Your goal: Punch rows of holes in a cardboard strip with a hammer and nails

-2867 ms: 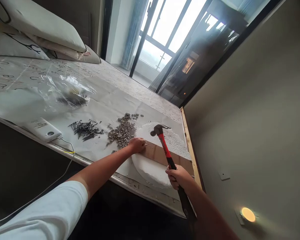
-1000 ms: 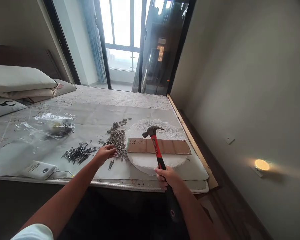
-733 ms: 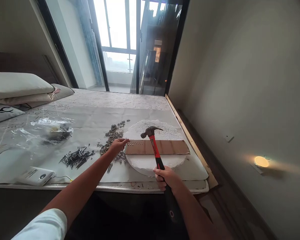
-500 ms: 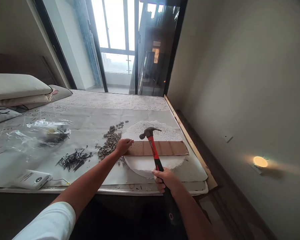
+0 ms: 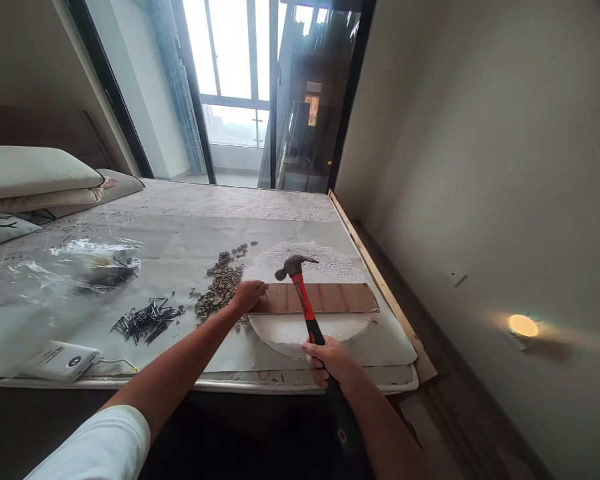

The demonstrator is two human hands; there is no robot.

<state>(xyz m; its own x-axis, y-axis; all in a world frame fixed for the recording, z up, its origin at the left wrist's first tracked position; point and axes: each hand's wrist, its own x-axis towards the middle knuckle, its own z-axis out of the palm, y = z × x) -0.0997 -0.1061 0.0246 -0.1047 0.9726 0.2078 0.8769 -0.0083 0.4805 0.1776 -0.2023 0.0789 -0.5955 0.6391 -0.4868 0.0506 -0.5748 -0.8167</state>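
A claw hammer [image 5: 304, 299] with a red and black handle is gripped in my right hand [image 5: 330, 363], its head raised in front of a brown cardboard strip [image 5: 340, 298]. My left hand [image 5: 250, 295] is closed at the strip's left end, its fingers pressed together; what they hold is too small to make out. Small dots mark the cardboard beside those fingers. Beneath the strip lies a round white foam-like slab [image 5: 305, 333]. To the left are a heap of grey stone chips [image 5: 220, 287] and a pile of dark nails [image 5: 147, 320].
All this rests on a grey sheet [image 5: 180, 233] over a mattress. A clear plastic bag [image 5: 95, 263] and a white power bank [image 5: 60, 360] with a cable are at the left. Pillows [image 5: 35, 167] lie farther back. A wooden rail [image 5: 380, 273] runs along the right edge.
The hammer head has shifted slightly to the left with my right hand. My left hand stays at the strip's left end.
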